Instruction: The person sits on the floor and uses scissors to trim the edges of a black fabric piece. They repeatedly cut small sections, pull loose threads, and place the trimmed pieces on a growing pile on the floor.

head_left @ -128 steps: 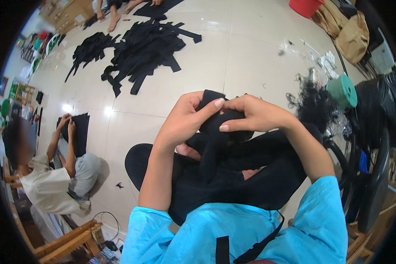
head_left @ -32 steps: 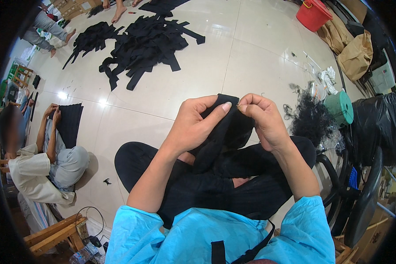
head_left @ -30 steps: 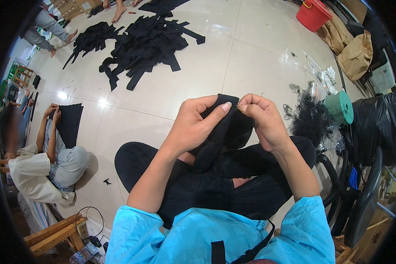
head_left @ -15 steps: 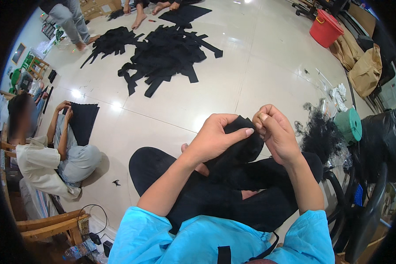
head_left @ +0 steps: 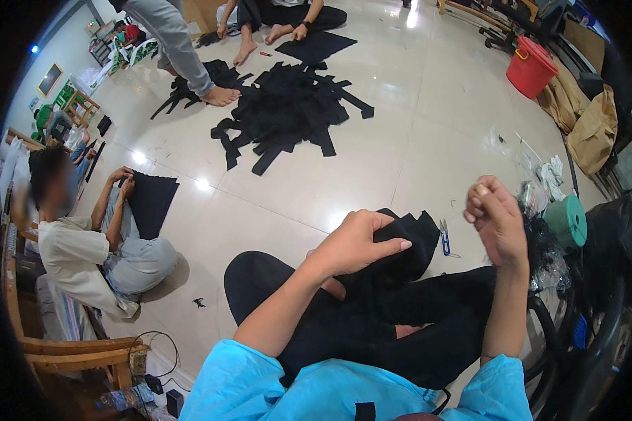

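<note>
My left hand (head_left: 354, 244) grips a piece of black cloth (head_left: 416, 245) above my crossed legs, thumb on top and the fingers mostly hidden behind. Off to the right of the cloth, my right hand (head_left: 497, 219) is raised with its fingers pinched together. Whatever sits in that pinch is too small to make out. A pair of small blue-handled thread snips (head_left: 445, 238) lies on the floor between the cloth and my right hand.
A heap of black cloth strips (head_left: 288, 105) lies ahead. At left, a seated person (head_left: 84, 245) holds black cloth (head_left: 154, 200); others are at the far side. On the right are a green spool (head_left: 566, 220), tangled black thread (head_left: 537, 245) and a red bucket (head_left: 531, 67).
My right hand has pulled away from the cloth to the right, still pinched. The left hand keeps its hold. The snips now show, and a standing person has stepped beside the heap.
</note>
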Tool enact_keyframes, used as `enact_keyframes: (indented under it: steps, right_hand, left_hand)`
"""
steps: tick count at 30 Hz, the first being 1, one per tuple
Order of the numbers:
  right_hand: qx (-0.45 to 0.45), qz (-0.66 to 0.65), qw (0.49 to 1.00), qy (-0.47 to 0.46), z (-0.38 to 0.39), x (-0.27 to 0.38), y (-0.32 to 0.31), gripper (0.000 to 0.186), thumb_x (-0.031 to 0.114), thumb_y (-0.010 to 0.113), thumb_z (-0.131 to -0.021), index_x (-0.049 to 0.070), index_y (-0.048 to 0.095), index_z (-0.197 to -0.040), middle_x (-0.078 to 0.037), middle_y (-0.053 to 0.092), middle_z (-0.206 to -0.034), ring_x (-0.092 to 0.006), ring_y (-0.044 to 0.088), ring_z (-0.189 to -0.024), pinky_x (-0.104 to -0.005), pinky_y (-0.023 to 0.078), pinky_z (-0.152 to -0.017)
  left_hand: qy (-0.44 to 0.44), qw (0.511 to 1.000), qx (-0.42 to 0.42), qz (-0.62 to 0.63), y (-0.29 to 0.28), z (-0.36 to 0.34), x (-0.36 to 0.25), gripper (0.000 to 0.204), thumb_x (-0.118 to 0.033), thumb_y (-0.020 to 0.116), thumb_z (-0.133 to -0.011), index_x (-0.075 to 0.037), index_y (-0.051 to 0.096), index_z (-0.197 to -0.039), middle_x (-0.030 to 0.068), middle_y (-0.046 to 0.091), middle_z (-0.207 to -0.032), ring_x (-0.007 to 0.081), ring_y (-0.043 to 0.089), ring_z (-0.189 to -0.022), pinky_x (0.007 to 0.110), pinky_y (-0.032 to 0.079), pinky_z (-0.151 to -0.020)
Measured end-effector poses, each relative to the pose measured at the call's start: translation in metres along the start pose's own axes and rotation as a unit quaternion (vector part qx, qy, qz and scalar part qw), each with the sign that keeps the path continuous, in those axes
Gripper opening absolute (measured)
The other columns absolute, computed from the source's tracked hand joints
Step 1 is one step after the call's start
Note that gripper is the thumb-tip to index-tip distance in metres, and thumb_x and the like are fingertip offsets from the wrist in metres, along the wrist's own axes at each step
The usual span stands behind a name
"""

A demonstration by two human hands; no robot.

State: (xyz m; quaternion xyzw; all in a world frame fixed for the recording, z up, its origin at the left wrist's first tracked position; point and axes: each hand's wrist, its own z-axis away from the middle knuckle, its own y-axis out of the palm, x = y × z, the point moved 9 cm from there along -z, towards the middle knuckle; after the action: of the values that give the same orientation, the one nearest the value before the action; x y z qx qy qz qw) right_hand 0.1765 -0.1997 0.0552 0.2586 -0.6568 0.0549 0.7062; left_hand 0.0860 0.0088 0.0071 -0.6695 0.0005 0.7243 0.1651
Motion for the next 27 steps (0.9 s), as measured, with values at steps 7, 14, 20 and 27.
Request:
enact_keyframes:
  steps: [7, 14, 20, 27]
  right_hand:
    - [-0.048, 0.007, 0.997, -0.052, -0.001, 0.029, -0.046, 0.01, 0.017, 0.056, -0.109, 0.008, 0.054, -0.113, 0.002, 0.05, -0.092, -0.0092, 0.048, -0.083, -0.0309, 0.047, -0.083]
    - [0.031, -0.083, 0.996, -0.025, 0.002, 0.025, -0.008, 0.009, 0.017, 0.055, -0.109, 0.008, 0.054, -0.113, 0.001, 0.049, -0.089, -0.0116, 0.057, -0.091, -0.0422, 0.056, -0.098]
    - [0.069, -0.111, 0.991, 0.031, 0.004, 0.013, 0.0, 0.008, 0.014, 0.057, -0.107, 0.009, 0.055, -0.113, 0.003, 0.048, -0.09, -0.0053, 0.045, -0.073, -0.0227, 0.044, -0.066]
    - [0.213, 0.454, 0.865, -0.014, 0.02, -0.04, 0.064, 0.027, 0.024, 0.074, -0.1, 0.005, 0.065, -0.084, 0.001, 0.056, -0.07, -0.0094, 0.052, -0.065, -0.028, 0.042, -0.058]
  left_hand:
    - [-0.037, 0.999, 0.03, -0.014, 0.001, 0.0, -0.003, 0.033, -0.026, 0.079, -0.095, 0.005, 0.079, -0.108, 0.0092, 0.078, -0.087, 0.0141, 0.069, -0.08, 0.031, 0.055, -0.078]
    - [-0.029, 0.999, -0.007, -0.012, -0.011, 0.001, -0.001, 0.036, -0.029, 0.08, -0.093, 0.005, 0.078, -0.104, 0.0082, 0.075, -0.082, 0.0134, 0.066, -0.075, 0.032, 0.053, -0.072]
    - [-0.023, 0.999, -0.009, -0.027, -0.017, -0.002, -0.003, 0.035, -0.029, 0.081, -0.091, 0.004, 0.079, -0.102, 0.007, 0.075, -0.083, 0.0148, 0.069, -0.079, 0.031, 0.055, -0.073]
    - [-0.053, 0.999, -0.005, 0.004, -0.021, 0.006, -0.002, 0.029, -0.025, 0.082, -0.091, 0.003, 0.079, -0.1, 0.0027, 0.073, -0.079, 0.0078, 0.063, -0.071, 0.027, 0.051, -0.064]
